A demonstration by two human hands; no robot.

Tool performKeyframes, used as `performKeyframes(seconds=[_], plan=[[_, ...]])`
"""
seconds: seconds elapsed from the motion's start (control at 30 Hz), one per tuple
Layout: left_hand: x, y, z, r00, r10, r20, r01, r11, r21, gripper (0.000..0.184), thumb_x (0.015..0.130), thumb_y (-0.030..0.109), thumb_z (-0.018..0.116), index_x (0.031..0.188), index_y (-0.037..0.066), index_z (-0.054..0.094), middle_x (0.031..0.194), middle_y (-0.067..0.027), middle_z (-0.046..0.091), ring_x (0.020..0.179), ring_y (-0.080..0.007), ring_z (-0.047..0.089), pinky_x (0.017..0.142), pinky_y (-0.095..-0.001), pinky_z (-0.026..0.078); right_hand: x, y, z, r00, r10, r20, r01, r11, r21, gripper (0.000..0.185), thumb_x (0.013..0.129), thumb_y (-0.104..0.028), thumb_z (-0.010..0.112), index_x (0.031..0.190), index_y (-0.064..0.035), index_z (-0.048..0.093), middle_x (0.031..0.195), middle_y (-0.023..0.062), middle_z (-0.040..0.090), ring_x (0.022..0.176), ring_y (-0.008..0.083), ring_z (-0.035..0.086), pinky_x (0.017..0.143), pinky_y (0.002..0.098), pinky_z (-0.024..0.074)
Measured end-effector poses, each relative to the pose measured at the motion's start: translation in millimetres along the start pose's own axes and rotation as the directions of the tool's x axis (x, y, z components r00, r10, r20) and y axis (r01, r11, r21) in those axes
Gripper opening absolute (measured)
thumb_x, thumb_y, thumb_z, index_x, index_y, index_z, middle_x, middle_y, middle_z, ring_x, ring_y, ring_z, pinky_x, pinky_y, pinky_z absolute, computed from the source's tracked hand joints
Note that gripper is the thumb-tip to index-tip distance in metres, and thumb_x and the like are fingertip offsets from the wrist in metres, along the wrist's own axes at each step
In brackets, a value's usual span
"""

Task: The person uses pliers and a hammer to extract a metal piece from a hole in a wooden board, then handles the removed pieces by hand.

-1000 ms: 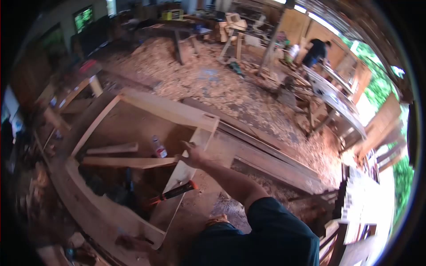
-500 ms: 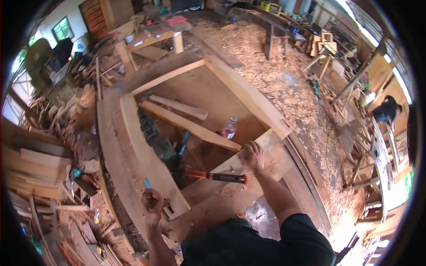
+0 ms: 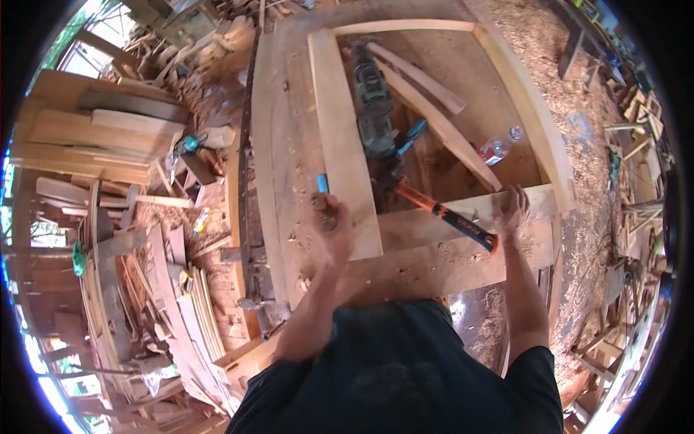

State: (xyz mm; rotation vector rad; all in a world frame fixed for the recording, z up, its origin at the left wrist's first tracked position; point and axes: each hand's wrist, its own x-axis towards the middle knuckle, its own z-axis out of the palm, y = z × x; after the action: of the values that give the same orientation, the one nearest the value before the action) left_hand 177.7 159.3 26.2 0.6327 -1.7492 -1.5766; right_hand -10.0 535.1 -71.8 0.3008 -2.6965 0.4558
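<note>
My left hand (image 3: 331, 226) is closed around a slim tool with a blue end (image 3: 322, 183) sticking up; its lower part is hidden. It hovers beside the left rail (image 3: 338, 130) of a wooden frame. My right hand (image 3: 512, 213) lies on the near rail (image 3: 416, 218), fingers spread toward its far edge. Between my hands, a hammer (image 3: 463, 224) with an orange and black handle lies across that rail, its head inside the frame. A dark power tool (image 3: 374, 108), a blue-handled object (image 3: 412, 136), wood strips (image 3: 441, 119) and a clear bottle (image 3: 497, 149) are within the frame.
The frame lies on a wide wooden work surface (image 3: 271, 166). Stacked boards (image 3: 108, 137) and offcuts fill the left side, with a teal-and-dark tool (image 3: 189, 145) among them. Wood shavings (image 3: 578, 166) cover the floor at right.
My view has turned down and to the left, so the frame appears higher and further right. My left hand still grips the blue-ended tool; my right hand stays on the near rail.
</note>
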Motion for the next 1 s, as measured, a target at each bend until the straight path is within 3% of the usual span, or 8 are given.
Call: performKeyframes(seconds=[0.13, 0.23, 0.4, 0.5, 0.57, 0.83, 0.93, 1.0], plan=[[10.8, -5.0, -20.2, 0.924, 0.06, 0.378, -0.056, 0.998, -0.021, 0.026, 0.086, -0.015, 0.055, 0.099, 0.007, 0.049, 0.095, -0.0019, 0.05, 0.087, -0.0111, 0.051, 0.078, -0.0247, 0.043, 3.2, 3.9, 6.2, 0.999, -0.026, -0.035, 0.025, 0.999, -0.033, 0.055, 0.086, -0.043, 0.071, 0.128, -0.008, 0.061, 0.138, 0.0168, 0.056, 0.131, 0.0369, 0.047, 0.11, 0.0506, 0.0348], [36.8, 12.6, -39.4, 0.746, -0.101, 0.658, 0.261, 0.954, -0.15, 0.029, 0.083, -0.017, 0.055, 0.097, 0.007, 0.049, 0.095, -0.0021, 0.05, 0.086, -0.0114, 0.051, 0.077, -0.0249, 0.043, 0.0, 1.2, 3.5, 0.999, -0.019, -0.046, 0.017, 0.999, -0.034, 0.057, 0.085, -0.042, 0.073, 0.127, -0.0063, 0.061, 0.137, 0.0174, 0.057, 0.13, 0.0366, 0.048, 0.11, 0.0504, 0.0355], [-1.4, -8.0, -13.2, 0.972, -0.23, 0.044, 0.219, 0.828, -0.515, 0.033, 0.077, -0.017, 0.053, 0.094, 0.01, 0.049, 0.088, 0.0009, 0.047, 0.076, -0.0088, 0.048, 0.064, -0.0253, 0.042, -0.9, 39.2, 42.8, 0.977, -0.141, -0.16, 0.152, 0.987, 0.053, 0.057, 0.081, -0.037, 0.076, 0.126, -0.0065, 0.061, 0.134, 0.0165, 0.058, 0.128, 0.0356, 0.05, 0.109, 0.0496, 0.0375], [5.5, 2.6, -5.0, 0.937, 0.194, 0.29, -0.137, 0.969, -0.206, 0.036, 0.075, -0.018, 0.052, 0.098, 0.011, 0.048, 0.091, -0.0006, 0.046, 0.083, -0.0099, 0.048, 0.076, -0.0244, 0.041, 2.8, 17.2, 14.9, 0.993, -0.04, -0.11, 0.044, 0.998, 0.04, 0.05, 0.078, -0.033, 0.079, 0.119, -0.0071, 0.065, 0.128, 0.0162, 0.062, 0.122, 0.0358, 0.055, 0.105, 0.0489, 0.0413], [25.0, 38.4, -24.9, 0.82, -0.133, 0.557, 0.19, 0.981, -0.045, 0.035, 0.076, -0.018, 0.05, 0.098, 0.009, 0.047, 0.092, -0.0012, 0.046, 0.088, -0.0109, 0.047, 0.082, -0.0257, 0.041, 2.7, 10.6, 11.9, 0.998, 0.005, -0.063, -0.001, 0.998, 0.062, 0.049, 0.077, -0.035, 0.077, 0.117, -0.0085, 0.065, 0.13, 0.0163, 0.06, 0.126, 0.0363, 0.051, 0.108, 0.0509, 0.0371], [-1.1, 3.4, -0.9, 0.971, 0.192, 0.139, -0.191, 0.981, -0.021, 0.036, 0.075, -0.017, 0.049, 0.098, 0.011, 0.046, 0.095, -0.0017, 0.045, 0.088, -0.0125, 0.048, 0.082, -0.0263, 0.041, 4.0, -6.2, -2.4, 0.997, 0.08, -0.016, -0.079, 0.996, 0.035, 0.059, 0.079, -0.042, 0.075, 0.124, -0.0061, 0.063, 0.138, 0.0176, 0.055, 0.133, 0.0365, 0.045, 0.112, 0.0498, 0.0334], [20.6, 38.3, -21.5, 0.839, -0.131, 0.529, 0.208, 0.974, -0.09, 0.035, 0.074, -0.017, 0.047, 0.098, 0.01, 0.046, 0.095, -0.0019, 0.046, 0.09, -0.013, 0.049, 0.084, -0.0262, 0.041, 2.6, -5.2, -5.4, 0.996, 0.088, -0.02, -0.087, 0.995, 0.049, 0.059, 0.078, -0.042, 0.074, 0.124, -0.0061, 0.064, 0.138, 0.0174, 0.056, 0.132, 0.0362, 0.045, 0.112, 0.0499, 0.0331], [31.5, 12.8, -32.9, 0.904, -0.168, 0.394, 0.286, 0.922, -0.263, 0.032, 0.079, -0.014, 0.048, 0.1, 0.01, 0.047, 0.097, -0.0007, 0.046, 0.092, -0.0113, 0.049, 0.077, -0.0258, 0.043, 3.1, -7.3, -7.4, 0.995, 0.101, 0.002, -0.101, 0.994, 0.041, 0.059, 0.078, -0.043, 0.074, 0.124, -0.0068, 0.064, 0.138, 0.0165, 0.056, 0.133, 0.0354, 0.045, 0.112, 0.0492, 0.0326]])
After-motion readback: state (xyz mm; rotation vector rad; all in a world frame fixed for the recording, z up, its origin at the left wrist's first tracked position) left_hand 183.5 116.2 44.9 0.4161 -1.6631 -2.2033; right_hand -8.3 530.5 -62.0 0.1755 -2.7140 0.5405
